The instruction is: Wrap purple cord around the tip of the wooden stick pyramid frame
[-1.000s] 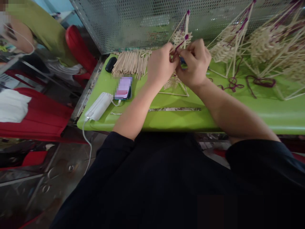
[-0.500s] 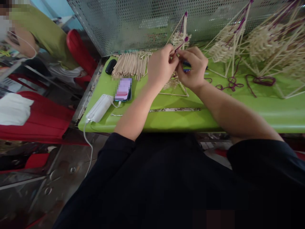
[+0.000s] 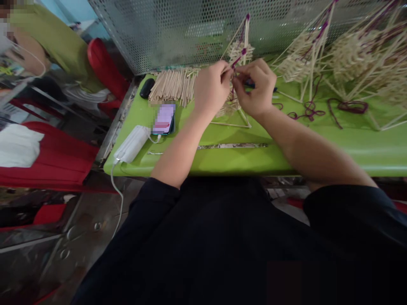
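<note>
Both hands meet over a small stick frame that stands on the green table. My left hand is closed, its fingertips pinching a purple string. Close against it, my right hand pinches the same string between thumb and finger. The string runs up to a purple knot just above my fingers. My hands hide much of the frame below, and the exact grip on the string is partly covered. Behind stands another stick frame with a purple knotted top.
Left lie a pile of thin sticks, a black mouse-like object, a phone and a white power bank with a cable. More stick frames and purple string are on the right. A perforated metal panel closes the back. Another person sits left.
My hands have come closer together and shifted slightly left. The purple knot above them has moved a little left too, and the string is still between my fingers.
</note>
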`<state>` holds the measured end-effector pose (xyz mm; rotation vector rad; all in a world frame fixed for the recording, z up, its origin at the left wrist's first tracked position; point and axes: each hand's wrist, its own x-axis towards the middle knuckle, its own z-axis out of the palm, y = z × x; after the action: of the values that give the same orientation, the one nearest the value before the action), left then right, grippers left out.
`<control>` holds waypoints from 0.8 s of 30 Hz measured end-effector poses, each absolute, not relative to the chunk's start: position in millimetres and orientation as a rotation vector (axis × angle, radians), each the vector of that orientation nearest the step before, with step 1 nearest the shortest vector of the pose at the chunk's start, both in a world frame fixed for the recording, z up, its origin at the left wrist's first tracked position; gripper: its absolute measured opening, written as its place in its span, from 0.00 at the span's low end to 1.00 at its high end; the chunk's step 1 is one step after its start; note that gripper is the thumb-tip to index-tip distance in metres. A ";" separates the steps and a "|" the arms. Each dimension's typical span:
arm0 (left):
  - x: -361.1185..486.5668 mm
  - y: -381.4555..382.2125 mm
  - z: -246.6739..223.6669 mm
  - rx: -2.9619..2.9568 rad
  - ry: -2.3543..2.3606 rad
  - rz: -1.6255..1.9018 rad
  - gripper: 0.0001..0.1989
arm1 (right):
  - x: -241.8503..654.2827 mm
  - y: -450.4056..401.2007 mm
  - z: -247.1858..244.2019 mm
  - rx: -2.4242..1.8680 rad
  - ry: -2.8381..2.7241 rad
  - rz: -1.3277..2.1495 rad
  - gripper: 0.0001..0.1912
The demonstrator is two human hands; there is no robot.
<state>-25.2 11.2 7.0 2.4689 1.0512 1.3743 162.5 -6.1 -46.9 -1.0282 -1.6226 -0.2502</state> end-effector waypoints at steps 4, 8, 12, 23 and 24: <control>-23.1 18.8 2.0 2.458 1.000 1.444 0.15 | 155.7 -12.4 -42.5 -1.124 -1.618 -0.213 0.29; -20.5 22.6 0.1 2.394 0.951 1.500 0.19 | 152.5 -16.3 -39.8 -1.179 -1.612 -0.135 0.29; -19.1 27.5 -2.4 2.357 0.976 1.457 0.19 | 151.7 -15.4 -39.8 -1.138 -1.585 -0.118 0.30; -20.3 42.9 -8.0 2.335 0.984 1.483 0.18 | 155.3 -6.8 -49.5 -1.083 -1.584 -0.173 0.29; -21.0 43.5 -8.3 2.336 0.966 1.510 0.18 | 155.3 -7.3 -49.3 -1.095 -1.586 -0.167 0.29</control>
<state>-21.0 43.5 -8.3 2.3365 0.9662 1.5096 155.3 -7.3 -49.3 -1.0953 -1.5863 -0.1674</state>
